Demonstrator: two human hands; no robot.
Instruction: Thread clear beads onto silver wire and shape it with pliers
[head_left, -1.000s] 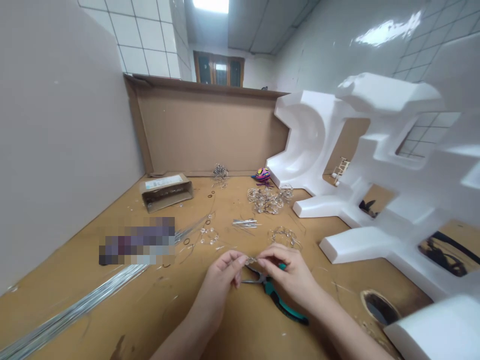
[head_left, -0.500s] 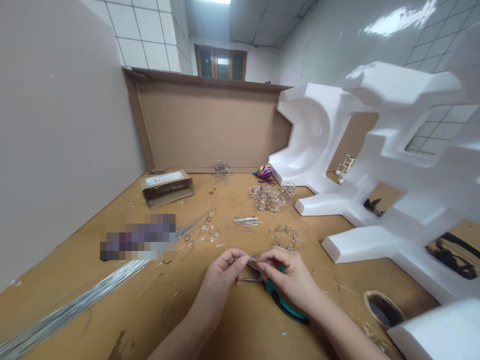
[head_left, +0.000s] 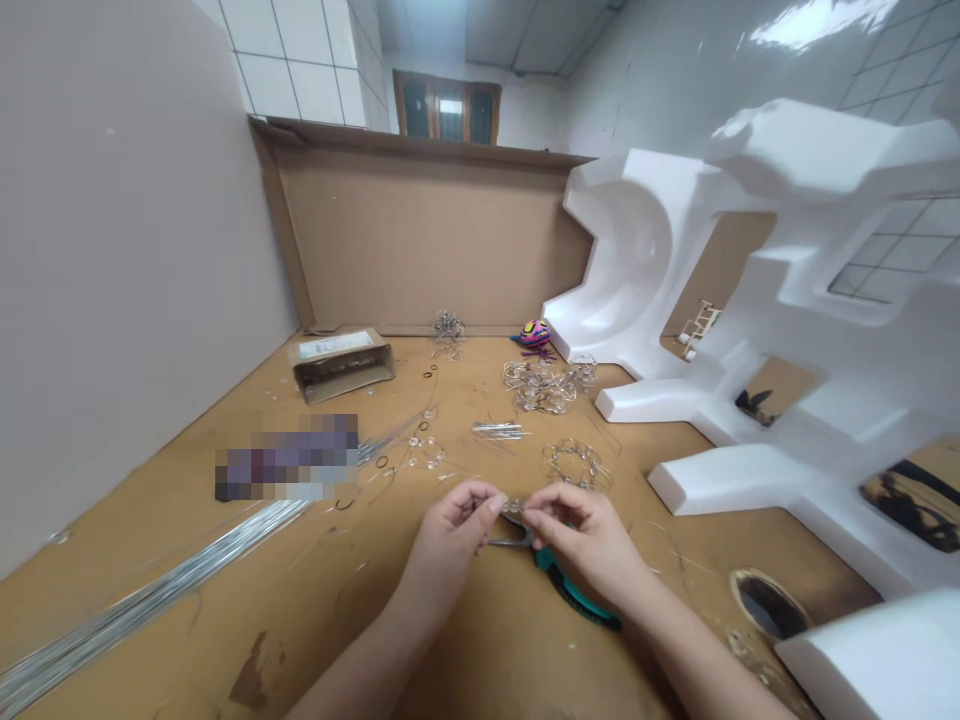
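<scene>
- Toward the near edge of the bench [head_left: 315, 600], a small piece of clear beads and wire [head_left: 513, 507] is held up between the left hand [head_left: 455, 530] and the right hand [head_left: 581, 525], just above the pliers [head_left: 574, 592]
- Both hands are closed at the fingertips: one end is pinched by the left thumb and forefinger, the other by the right, and the pliers are partly covered by the right hand
- Little weight is to be expected, with springy wire and hard, slick beads likely to slip; the wire at either end is judged the surest place to be gripped
- Near the far left corner, a small cardboard box [head_left: 341, 345] is laid with its open side turned toward the near edge; its shadowed contents cannot be made out
- Along the right edge, white foam packing [head_left: 720, 480] is seen, and the far edge is closed off by a cardboard wall [head_left: 435, 235]
</scene>
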